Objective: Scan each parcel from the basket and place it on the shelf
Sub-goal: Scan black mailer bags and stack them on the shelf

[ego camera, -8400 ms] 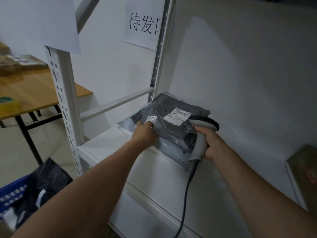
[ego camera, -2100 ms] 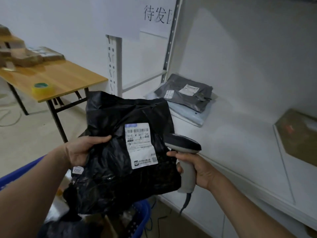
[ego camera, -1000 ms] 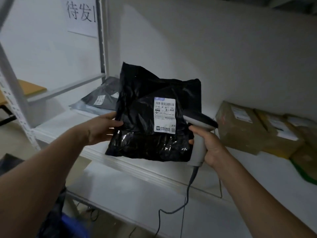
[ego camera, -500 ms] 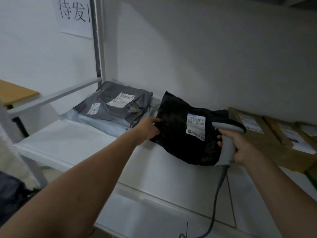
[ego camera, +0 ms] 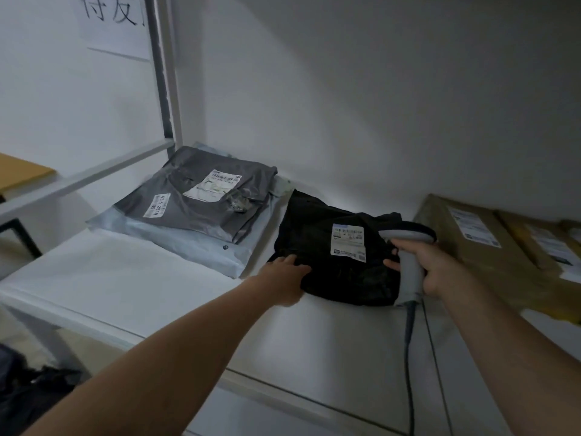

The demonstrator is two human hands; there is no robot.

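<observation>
Currently: black parcel (ego camera: 327, 262) lies flat on the shelf (ego camera: 125, 278), white label (ego camera: 348, 242) facing up. It sits towards the back wall, just beside the grey parcel (ego camera: 195, 193) on its left, with a brown box (ego camera: 471, 243) on its right.

Left hand (ego camera: 284, 280) is at the parcel's near-left corner, fingers on top of the plastic. Can't tell whether it pinches the edge or only rests there.

Right hand (ego camera: 440, 269) is wrapped round the scanner (ego camera: 408, 247) handle. The scanner head is over the parcel's right edge, near the label. Its cable (ego camera: 408, 357) runs from the handle down across the shelf front.

Grey parcel is stacked on a pale parcel (ego camera: 188, 243) in the back-left corner, next to the upright post (ego camera: 163, 73). Two labels show on its top.

More boxes (ego camera: 547, 247) sit right of the brown one, labels up, partly cut off by the frame.

Paper sign (ego camera: 113, 23) with black characters is on the wall top left, cropped. Wooden counter (ego camera: 19, 173) corner shows far left. Dark bag (ego camera: 31, 394) is bottom left, below shelf level.
</observation>
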